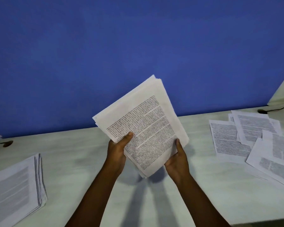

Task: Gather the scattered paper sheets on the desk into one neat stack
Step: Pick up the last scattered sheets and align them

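A bundle of printed paper sheets [143, 122] is held tilted above the middle of the desk, its lower corner close to the desk top. My left hand [117, 153] grips its left edge with the thumb on the printed face. My right hand [178, 158] grips the lower right edge, thumb on top. Several loose printed sheets [252, 140] lie scattered and overlapping at the right of the desk. A squared stack of sheets [18, 185] lies at the left front.
The pale desk [72, 161] runs to a blue wall [121, 46] behind. A dark cable with a plug [263, 111] lies at the back right. A small brown object [7, 143] and a paper corner sit at the far left.
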`<state>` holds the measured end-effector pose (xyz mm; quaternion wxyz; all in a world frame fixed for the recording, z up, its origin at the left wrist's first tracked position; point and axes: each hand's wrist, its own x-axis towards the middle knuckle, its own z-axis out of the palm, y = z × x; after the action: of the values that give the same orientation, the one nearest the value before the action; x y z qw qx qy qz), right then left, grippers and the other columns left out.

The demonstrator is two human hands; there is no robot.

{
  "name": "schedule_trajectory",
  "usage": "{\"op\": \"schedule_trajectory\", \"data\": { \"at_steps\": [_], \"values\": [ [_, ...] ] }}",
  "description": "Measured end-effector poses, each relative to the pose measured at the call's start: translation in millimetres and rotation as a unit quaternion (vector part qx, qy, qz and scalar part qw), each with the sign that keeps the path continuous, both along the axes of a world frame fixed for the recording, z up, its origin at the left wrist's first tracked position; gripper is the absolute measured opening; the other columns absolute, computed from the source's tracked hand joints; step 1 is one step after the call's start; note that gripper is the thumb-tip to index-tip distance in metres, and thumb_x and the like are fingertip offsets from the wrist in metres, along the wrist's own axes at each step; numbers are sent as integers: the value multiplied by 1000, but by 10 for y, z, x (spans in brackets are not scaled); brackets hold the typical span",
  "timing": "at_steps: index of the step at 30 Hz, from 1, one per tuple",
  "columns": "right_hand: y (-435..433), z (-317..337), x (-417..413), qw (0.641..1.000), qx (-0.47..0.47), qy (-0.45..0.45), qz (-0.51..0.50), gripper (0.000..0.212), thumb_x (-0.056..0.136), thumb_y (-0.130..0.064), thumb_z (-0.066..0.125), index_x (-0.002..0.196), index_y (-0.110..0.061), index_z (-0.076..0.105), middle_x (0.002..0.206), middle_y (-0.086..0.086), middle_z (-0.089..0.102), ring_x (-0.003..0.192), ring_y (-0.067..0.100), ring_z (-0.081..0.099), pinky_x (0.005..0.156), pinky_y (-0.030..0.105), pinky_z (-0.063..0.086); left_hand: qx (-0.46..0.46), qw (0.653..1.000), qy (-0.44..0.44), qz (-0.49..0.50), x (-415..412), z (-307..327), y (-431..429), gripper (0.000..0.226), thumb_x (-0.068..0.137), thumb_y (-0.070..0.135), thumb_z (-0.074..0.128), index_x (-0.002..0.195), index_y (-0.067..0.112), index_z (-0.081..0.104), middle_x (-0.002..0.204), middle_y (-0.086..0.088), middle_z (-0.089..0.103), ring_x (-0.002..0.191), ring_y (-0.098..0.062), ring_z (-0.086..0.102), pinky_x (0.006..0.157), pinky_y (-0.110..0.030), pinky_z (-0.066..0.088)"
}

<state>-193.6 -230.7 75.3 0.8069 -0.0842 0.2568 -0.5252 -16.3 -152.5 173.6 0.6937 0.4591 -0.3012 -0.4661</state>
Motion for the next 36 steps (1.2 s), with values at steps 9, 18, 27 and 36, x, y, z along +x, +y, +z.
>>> {"op": "schedule_trajectory", "data": {
  "at_steps": [9,18,27,36],
  "values": [
    [124,-14,159,989,-27,73,127,46,90,-25,66,135,-17,59,129,17,66,114,34,64,97,59,50,58,988,27,138,396,68,-9,41,91,12,68,131,19,61,122,-3,71,106,-26,71,87,-46,57],
    [-231,40,664,974,-86,108,181,68,70,-37,88,126,-14,57,124,10,65,106,25,69,93,48,55,143,969,-113,164,85,-238,-196,24,90,17,73,111,28,68,113,5,73,102,-14,69,83,-29,54],
    [-586,-2,274,910,-96,208,345,42,89,-14,66,129,-6,62,114,11,73,93,23,72,81,34,59,170,985,-3,-4,667,-235,158,39,86,5,63,125,4,63,121,-15,70,109,-32,69,84,-37,58],
    [-213,-289,532,856,-123,233,445,33,90,-9,68,122,-7,67,120,21,70,108,38,68,94,47,55,303,949,71,51,523,-626,753,18,90,12,62,102,6,74,110,-14,75,86,-22,75,69,-27,59]
  ]
}}
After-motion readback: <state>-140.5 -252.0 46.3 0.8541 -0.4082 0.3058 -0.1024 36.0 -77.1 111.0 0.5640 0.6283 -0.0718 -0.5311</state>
